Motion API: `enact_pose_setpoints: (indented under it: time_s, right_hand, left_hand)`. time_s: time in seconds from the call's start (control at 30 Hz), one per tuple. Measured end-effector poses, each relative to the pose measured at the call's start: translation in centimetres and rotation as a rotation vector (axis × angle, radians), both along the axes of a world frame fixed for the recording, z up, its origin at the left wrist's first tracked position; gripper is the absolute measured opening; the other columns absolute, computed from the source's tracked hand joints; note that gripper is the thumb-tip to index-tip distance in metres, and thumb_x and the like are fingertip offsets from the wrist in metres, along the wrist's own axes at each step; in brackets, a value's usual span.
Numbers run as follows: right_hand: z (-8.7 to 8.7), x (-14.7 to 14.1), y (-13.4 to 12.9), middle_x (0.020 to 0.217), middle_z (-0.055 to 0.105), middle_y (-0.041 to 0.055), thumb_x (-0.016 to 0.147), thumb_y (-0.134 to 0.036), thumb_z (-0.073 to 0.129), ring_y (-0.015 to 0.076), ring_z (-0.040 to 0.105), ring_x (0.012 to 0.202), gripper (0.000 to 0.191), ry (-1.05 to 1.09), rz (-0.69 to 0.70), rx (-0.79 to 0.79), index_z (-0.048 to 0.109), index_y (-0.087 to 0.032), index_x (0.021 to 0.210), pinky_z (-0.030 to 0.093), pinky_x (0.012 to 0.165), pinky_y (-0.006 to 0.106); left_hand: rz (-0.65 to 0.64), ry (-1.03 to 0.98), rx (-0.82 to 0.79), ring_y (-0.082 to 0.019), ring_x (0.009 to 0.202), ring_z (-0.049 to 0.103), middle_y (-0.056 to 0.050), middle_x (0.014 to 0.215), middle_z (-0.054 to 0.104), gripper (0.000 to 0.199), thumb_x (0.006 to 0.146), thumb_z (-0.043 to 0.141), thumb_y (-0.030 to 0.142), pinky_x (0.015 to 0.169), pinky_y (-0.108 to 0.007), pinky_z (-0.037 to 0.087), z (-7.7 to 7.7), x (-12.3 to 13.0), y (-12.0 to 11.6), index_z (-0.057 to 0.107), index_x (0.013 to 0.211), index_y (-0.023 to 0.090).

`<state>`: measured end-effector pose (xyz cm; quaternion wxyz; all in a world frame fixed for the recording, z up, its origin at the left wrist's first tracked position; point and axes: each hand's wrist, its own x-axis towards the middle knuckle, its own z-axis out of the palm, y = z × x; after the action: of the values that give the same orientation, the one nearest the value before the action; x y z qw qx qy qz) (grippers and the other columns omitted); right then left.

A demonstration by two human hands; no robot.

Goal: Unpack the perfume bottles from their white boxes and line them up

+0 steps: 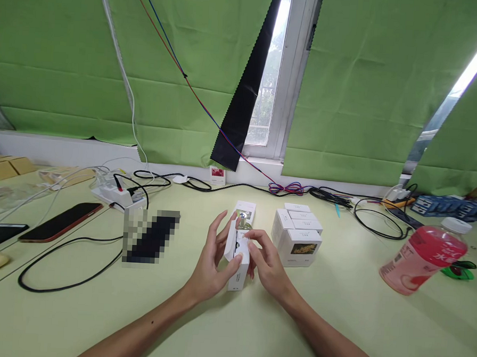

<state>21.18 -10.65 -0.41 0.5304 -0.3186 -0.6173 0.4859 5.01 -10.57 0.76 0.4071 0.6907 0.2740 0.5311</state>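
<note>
A small white cardboard box (238, 278) stands on the table in front of me, its lid flap raised at the left. My left hand (210, 267) grips the box from the left, thumb on its near face and fingers behind the flap. From the other side my right hand (271, 268) holds it too, with the index finger bent over the top opening. What lies inside is mostly covered by my fingers. Just behind is another white box (246, 206), with a shiny gold-green object (243, 220) partly hidden by my hands. To the right sit several closed white boxes (298, 251) grouped together.
A pink drink bottle (422, 257) stands at the right. Phones (62, 221), a power strip (120, 194) and a looping black cable (68, 287) occupy the left. One small box (217, 176) leans by the wall, where cables (288, 188) run along the back edge.
</note>
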Motion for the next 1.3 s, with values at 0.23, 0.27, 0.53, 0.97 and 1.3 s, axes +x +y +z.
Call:
enact_pose_setpoints:
  time_s: [0.23, 0.27, 0.53, 0.97, 1.3]
  right_hand:
    - [-0.3, 0.0, 0.1, 0.075, 0.056, -0.0021, 0.097, -0.050, 0.048, 0.0114, 0.051, 0.055, 0.028, 0.001, -0.022, 0.002, 0.050, -0.026, 0.111, 0.042, 0.046, 0.024]
    - [-0.3, 0.0, 0.1, 0.076, 0.056, -0.0019, 0.097, -0.050, 0.048, 0.0115, 0.052, 0.055, 0.028, 0.000, -0.027, 0.004, 0.050, -0.025, 0.110, 0.041, 0.046, 0.023]
    - [-0.5, 0.1, 0.5, 0.101, 0.058, 0.0046, 0.096, -0.049, 0.050, 0.0133, 0.055, 0.071, 0.029, -0.018, -0.117, 0.070, 0.056, -0.024, 0.111, 0.046, 0.050, 0.023]
    - [0.0, 0.3, 0.5, 0.098, 0.051, 0.0045, 0.098, -0.049, 0.047, 0.0113, 0.050, 0.067, 0.031, 0.030, -0.229, 0.081, 0.062, -0.022, 0.101, 0.047, 0.049, 0.023]
    - [0.4, 0.2, 0.2, 0.054, 0.048, -0.0069, 0.095, -0.052, 0.053, 0.0087, 0.044, 0.041, 0.032, 0.004, -0.158, 0.011, 0.057, -0.021, 0.101, 0.039, 0.039, 0.021]
  left_hand:
    - [-0.032, 0.050, -0.008, -0.029, 0.141, 0.043, -0.016, 0.155, 0.040, 0.055, 0.095, 0.056, 0.030, 0.113, -0.051, 0.038, -0.3, -0.2, 0.3, 0.029, 0.143, 0.029]
    - [-0.026, 0.061, 0.000, -0.029, 0.141, 0.043, -0.015, 0.154, 0.041, 0.050, 0.095, 0.056, 0.030, 0.113, -0.050, 0.039, -0.2, -0.2, 0.3, 0.034, 0.140, 0.028]
    - [0.007, 0.133, 0.058, -0.028, 0.137, 0.048, -0.011, 0.149, 0.049, 0.038, 0.094, 0.053, 0.027, 0.113, -0.044, 0.041, 0.3, -0.3, 0.4, 0.055, 0.131, 0.024]
    - [0.119, 0.161, -0.065, -0.027, 0.121, 0.060, -0.005, 0.128, 0.068, 0.037, 0.092, 0.046, 0.028, 0.101, -0.039, 0.048, 0.5, -1.0, 1.2, 0.073, 0.118, 0.025]
    - [0.056, 0.079, -0.174, -0.025, 0.113, 0.063, -0.006, 0.124, 0.071, 0.031, 0.093, 0.051, 0.033, 0.091, -0.031, 0.048, 0.8, -1.2, 1.7, 0.075, 0.112, 0.025]
